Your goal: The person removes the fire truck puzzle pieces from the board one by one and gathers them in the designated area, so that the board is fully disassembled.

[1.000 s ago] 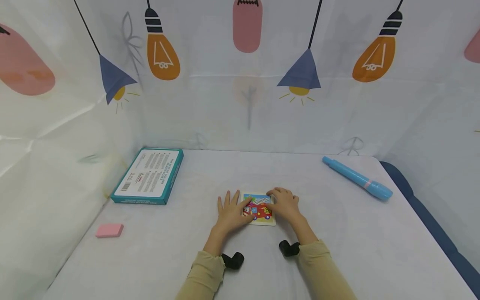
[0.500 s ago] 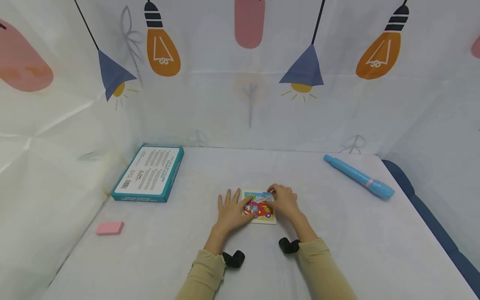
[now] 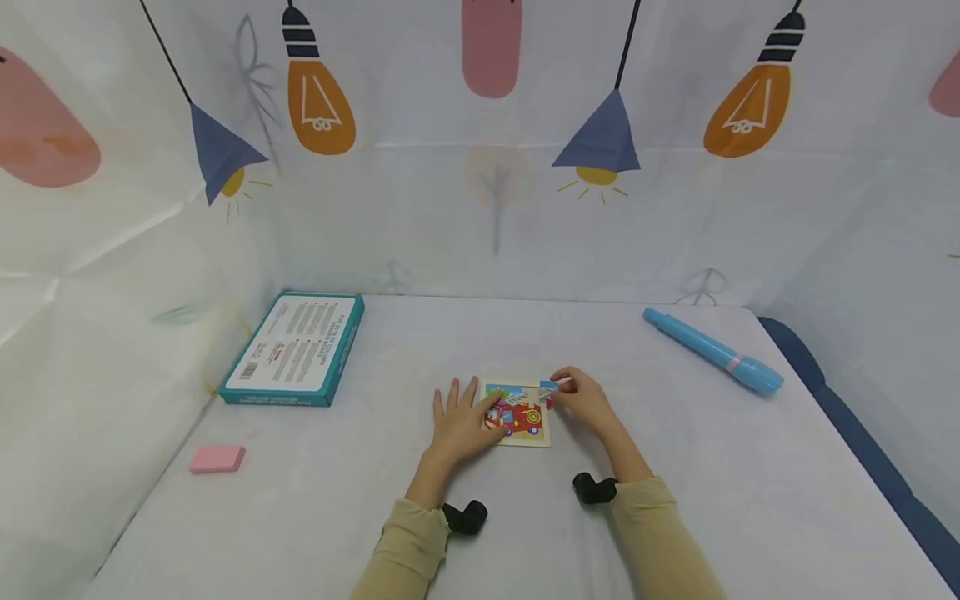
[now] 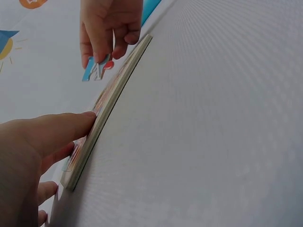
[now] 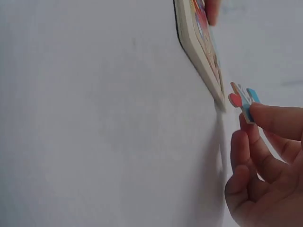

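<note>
A small jigsaw puzzle board [image 3: 528, 443] with a pale frame and a red vehicle picture lies on the white table. My left hand [image 3: 459, 432] rests on its left side, fingers spread, with the thumb [image 4: 71, 125] touching the board. Between thumb and fingertips, my right hand [image 3: 588, 407] pinches a puzzle piece [image 5: 244, 103] just off the board's upper right corner. Blue, white and red show on the piece, and a rounded red knob sticks out. In the left wrist view the piece [image 4: 97, 71] is held above the table. My left fingers partly cover the picture's left side.
A teal and white box [image 3: 296, 346] lies at the back left, with a pink eraser-like block [image 3: 217, 458] in front of it. At the back right lies a light blue, thick marker-shaped object [image 3: 712, 352]. White printed cloth [image 3: 450, 225] encloses the table's back and sides.
My right hand has moved right, away from the board, carrying a puzzle piece lifted from its upper right corner. My left hand stays in place on the board.
</note>
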The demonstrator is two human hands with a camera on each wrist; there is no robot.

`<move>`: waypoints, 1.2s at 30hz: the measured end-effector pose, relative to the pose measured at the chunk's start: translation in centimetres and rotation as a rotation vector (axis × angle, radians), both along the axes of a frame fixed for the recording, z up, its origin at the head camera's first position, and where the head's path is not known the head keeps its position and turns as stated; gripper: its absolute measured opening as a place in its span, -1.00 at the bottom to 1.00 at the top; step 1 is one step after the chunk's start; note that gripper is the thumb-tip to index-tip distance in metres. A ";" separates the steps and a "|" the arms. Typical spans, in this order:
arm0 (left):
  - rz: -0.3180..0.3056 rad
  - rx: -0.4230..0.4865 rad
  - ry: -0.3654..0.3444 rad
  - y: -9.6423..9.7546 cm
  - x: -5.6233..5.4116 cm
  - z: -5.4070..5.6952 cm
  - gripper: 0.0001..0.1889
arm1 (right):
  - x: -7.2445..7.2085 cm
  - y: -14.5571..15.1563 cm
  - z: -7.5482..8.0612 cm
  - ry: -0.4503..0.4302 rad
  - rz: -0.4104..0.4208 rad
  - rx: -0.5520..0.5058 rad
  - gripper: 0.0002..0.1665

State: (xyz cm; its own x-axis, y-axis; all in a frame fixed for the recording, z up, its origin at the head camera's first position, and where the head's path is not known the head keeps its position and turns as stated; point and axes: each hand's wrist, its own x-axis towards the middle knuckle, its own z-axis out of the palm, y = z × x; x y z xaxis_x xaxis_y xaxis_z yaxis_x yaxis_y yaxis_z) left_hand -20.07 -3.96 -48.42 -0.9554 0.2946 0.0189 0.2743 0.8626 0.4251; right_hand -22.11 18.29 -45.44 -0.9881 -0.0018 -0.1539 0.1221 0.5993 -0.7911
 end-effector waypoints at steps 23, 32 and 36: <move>0.001 -0.008 0.009 -0.3 -0.1 -0.3 -0.34 | 1.3 10.3 1.2 0.020 -0.131 -0.017 -0.58; -0.005 -0.011 -0.010 -0.2 -0.1 -0.3 -0.34 | 2.1 12.9 1.4 -0.007 -0.195 0.052 -0.54; -0.007 -0.012 -0.012 -0.1 -0.1 -0.3 -0.34 | 2.4 13.8 1.2 -0.012 -0.229 0.082 -0.54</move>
State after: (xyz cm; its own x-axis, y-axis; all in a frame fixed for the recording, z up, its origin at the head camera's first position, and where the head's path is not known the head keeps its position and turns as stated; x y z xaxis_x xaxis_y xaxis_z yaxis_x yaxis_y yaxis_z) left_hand -20.20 -4.06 -48.73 -0.9536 0.3010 0.0038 0.2750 0.8660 0.4176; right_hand -19.67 32.05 -44.20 -0.9595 0.2348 -0.1557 0.2708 0.6168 -0.7390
